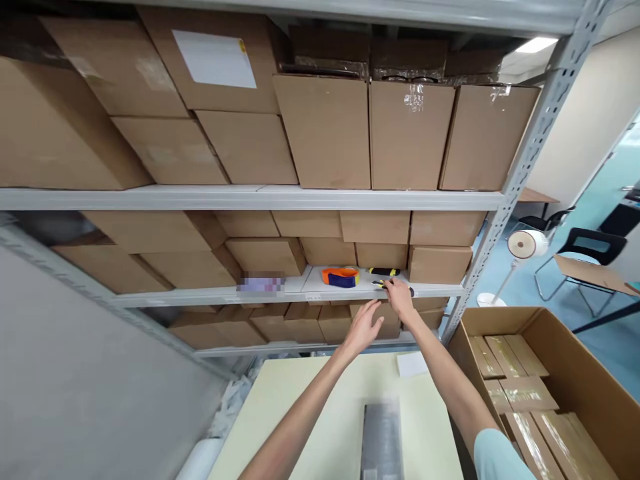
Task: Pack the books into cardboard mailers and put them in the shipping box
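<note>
Pale-blue sleeve [500, 457] — right hand [400, 299] on yellow-black tool [379, 285], ends jutting either side.

I am looking into a storeroom with a packing spot, apparently inside an office. A metal rack [380, 200] is filling most of my view, its shelves carrying rows of plain brown boxes [330, 143], and a cutter [379, 285] is showing on one shelf. Beside the rack, a big carton [595, 380] is holding smaller boxes [527, 393] sealed with shiny tape. Below, a pale tabletop [300, 393] is standing in front of the rack, a white roll [200, 460] sitting at its left. To the right I am seeing a chair [610, 247], a desk [537, 195] and a white fan [525, 245] standing on a blue floor [507, 267], while a ceiling light [536, 45] is shining behind.
</note>
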`<state>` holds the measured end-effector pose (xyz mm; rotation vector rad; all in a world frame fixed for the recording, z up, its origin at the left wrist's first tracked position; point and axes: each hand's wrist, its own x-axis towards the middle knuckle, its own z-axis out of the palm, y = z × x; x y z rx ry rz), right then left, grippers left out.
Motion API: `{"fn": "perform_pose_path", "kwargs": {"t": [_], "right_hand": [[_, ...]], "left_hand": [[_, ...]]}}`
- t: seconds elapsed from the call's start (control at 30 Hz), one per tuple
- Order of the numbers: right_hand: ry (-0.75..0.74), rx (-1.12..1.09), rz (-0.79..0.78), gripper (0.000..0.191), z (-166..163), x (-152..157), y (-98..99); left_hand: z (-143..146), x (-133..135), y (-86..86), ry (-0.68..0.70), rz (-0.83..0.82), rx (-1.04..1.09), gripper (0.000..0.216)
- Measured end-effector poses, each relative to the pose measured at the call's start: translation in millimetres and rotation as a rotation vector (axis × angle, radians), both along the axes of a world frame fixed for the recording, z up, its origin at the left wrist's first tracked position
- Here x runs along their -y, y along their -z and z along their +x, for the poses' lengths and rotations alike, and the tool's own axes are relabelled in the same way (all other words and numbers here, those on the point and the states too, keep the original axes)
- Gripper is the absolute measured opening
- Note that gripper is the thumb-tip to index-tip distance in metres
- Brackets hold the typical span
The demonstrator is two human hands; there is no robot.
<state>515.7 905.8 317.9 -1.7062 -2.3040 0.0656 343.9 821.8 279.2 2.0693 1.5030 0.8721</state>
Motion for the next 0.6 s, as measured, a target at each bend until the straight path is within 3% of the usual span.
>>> {"fn": "perform_pose_path", "kwargs": {"t": [0.27,0.37,0.43,0.5,0.6], "right_hand": [[-0.026,-0.021,-0.042,0.041,-6.7,-59.7,25.9],[-0.024,-0.033,-0.039,0.041,-9.5,-62.6,30.2],[-0.028,-0.085,0.014,0.041,-7.0,-50.4,43.1],[-0.028,-0.201,0.100,0.041,1.4,-21.2,73.7],[0.008,-0.389,0.063,0.041,26.5,58.3,149.3]], "left_hand": [[-22.3,54.5,73.1,-0.117,-0.173,-0.050,0.045],[-24.4,72.1,93.2,-0.142,-0.268,-0.101,0.042],[-25.1,84.5,106.8,-0.178,-0.356,-0.126,0.041],[-26.3,100.9,126.5,-0.218,-0.461,-0.129,0.041],[-28.1,136.9,172.2,-0.255,-0.653,-0.111,0.040]]}}
